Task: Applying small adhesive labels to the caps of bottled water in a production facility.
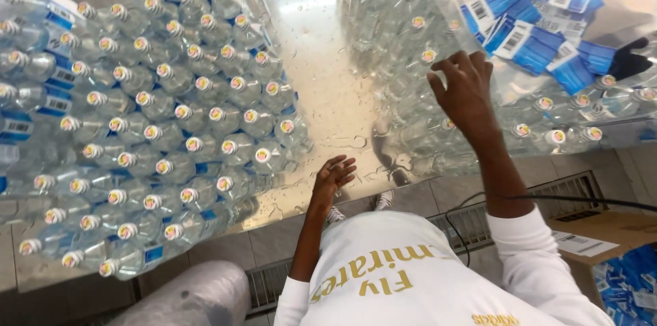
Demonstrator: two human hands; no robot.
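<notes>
The right hand (465, 90) spreads open fingers over bottles (438, 59) at upper right, while the left hand (333, 177) rests loosely open on the wet table (321, 93).

Bright overhead light, glare on wet steel table (321, 59), wide-angle edge distortion, slight blur

Two hands in view: left hand (333, 177), right hand (464, 86). One wet steel worktop (321, 66). Capped clear bottles (205, 114) too many to count; likewise blue labels (534, 32).
</notes>
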